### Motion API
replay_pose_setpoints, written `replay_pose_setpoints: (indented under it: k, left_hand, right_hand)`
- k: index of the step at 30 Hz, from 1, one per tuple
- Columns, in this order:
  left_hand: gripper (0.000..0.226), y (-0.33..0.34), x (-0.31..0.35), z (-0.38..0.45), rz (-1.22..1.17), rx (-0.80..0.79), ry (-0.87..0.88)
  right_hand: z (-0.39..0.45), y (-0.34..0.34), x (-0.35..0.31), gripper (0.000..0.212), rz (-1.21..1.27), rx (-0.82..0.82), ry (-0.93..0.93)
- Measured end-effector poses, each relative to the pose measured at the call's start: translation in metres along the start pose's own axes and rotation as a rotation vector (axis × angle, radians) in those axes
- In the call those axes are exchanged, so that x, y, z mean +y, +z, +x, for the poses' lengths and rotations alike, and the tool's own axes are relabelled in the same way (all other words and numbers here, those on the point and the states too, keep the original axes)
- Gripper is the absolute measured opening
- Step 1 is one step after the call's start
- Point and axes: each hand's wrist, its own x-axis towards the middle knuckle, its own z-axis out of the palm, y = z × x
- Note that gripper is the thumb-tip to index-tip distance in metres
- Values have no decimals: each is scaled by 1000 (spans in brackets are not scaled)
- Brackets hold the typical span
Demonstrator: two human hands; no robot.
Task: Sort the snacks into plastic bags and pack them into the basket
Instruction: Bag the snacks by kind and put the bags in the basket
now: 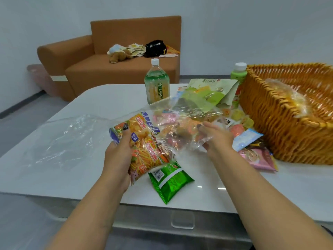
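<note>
My left hand (119, 150) grips an orange snack packet (146, 141) just above the white table (108, 101), its top end at the mouth of a clear plastic bag (187, 120). My right hand (218, 137) holds that bag by its lower edge; small snacks show through it. A green snack packet (170, 181) lies flat near the front edge. Pink and blue packets (252, 148) and small sweets (239, 116) lie to the right. The woven basket (281, 120) stands at the far right with a filled clear bag (288, 98) inside it.
A second clear plastic bag (72, 136) lies flat on the left of the table. A tall green tea bottle (156, 82), a smaller green bottle (238, 74) and a pale green pouch (212, 91) stand behind the snacks. An orange sofa (111, 65) is beyond.
</note>
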Motion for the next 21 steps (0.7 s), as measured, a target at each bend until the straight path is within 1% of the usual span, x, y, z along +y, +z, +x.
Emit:
replay_pose_setpoints:
  k: [2, 3, 6, 8, 11, 13, 16, 18, 20, 21]
  left_hand:
    - [26, -3, -1, -6, 49, -30, 29]
    - [26, -5, -3, -9, 61, -46, 39]
    - [25, -7, -8, -18, 22, -88, 14]
    - [28, -6, -10, -23, -30, -122, -18]
    - [42, 2, -13, -31, -94, -248, -108]
    - [48, 12, -16, -39, -111, -353, -183]
    - [54, 35, -23, -54, -131, -471, -231]
    - [56, 48, -29, -60, -135, -485, -209]
    - [62, 57, -35, -63, -144, -483, -203]
    - [65, 60, -37, -63, -148, -482, -209]
  right_hand:
    - [-12, -12, 6, 12, 175, -24, 134]
    - [-18, -18, 7, 18, 209, -43, 163]
    - [-26, -37, 2, 28, 258, -130, 148]
    - [-28, -54, -6, 34, 304, -208, 123]
    - [-48, -74, -20, 31, 234, -379, 63]
    - [-64, -84, -18, 31, 197, -482, 66]
    - [-86, -92, -16, 24, 194, -522, 78]
    - [-89, -95, -19, 21, 264, -557, 104]
    - [-85, -96, -22, 30, 312, -641, 157]
    - [-83, -96, -23, 37, 278, -668, 187]
